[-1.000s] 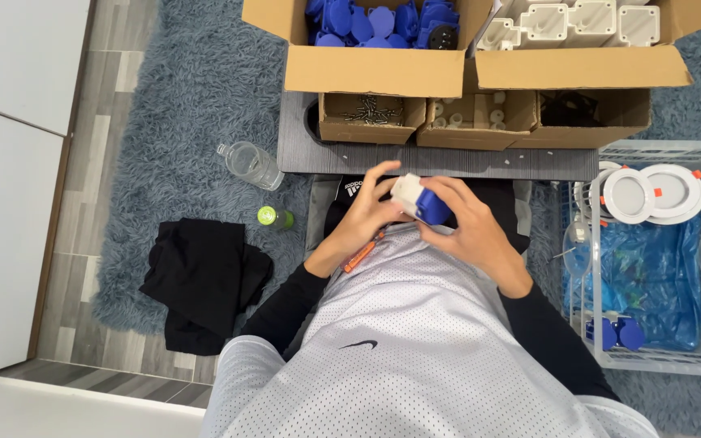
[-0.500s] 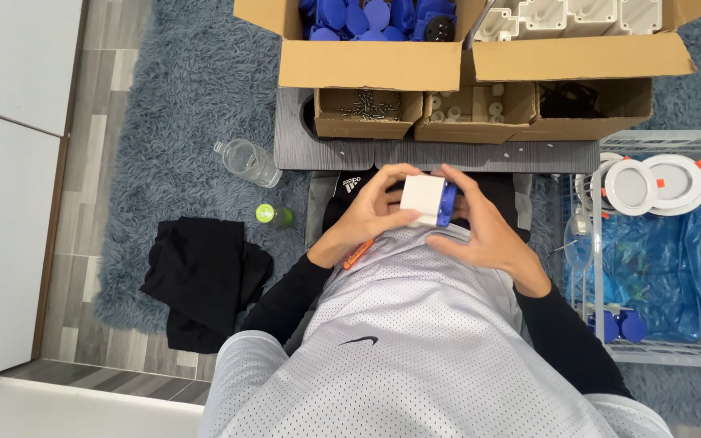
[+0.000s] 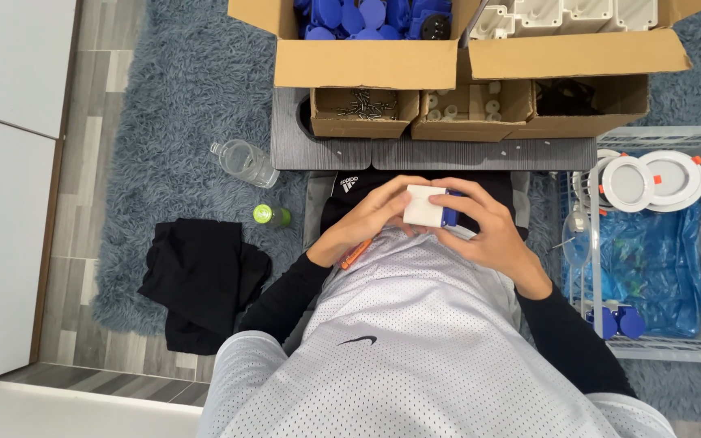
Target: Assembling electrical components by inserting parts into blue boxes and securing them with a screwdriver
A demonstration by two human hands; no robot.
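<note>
A small white box-shaped part with a blue piece (image 3: 427,206) fixed on its right side is held in front of my chest, white face up. My left hand (image 3: 364,220) grips its left side, and an orange screwdriver handle (image 3: 356,253) pokes out under that palm. My right hand (image 3: 488,226) wraps the right side, fingers curled over the blue piece. Both hands hover just short of the grey low table (image 3: 480,152).
Cardboard boxes on the table hold blue parts (image 3: 367,15), white housings (image 3: 561,12), screws (image 3: 360,103) and white plugs (image 3: 468,99). A white wire basket (image 3: 657,347) at right holds round white lamps (image 3: 651,178) and a blue bag. A clear bottle (image 3: 244,161), green cap (image 3: 264,214) and black cloth (image 3: 196,280) lie left.
The part was turned in my hands so its white face points up and the blue piece sits to the right. Both hands stayed in front of my chest.
</note>
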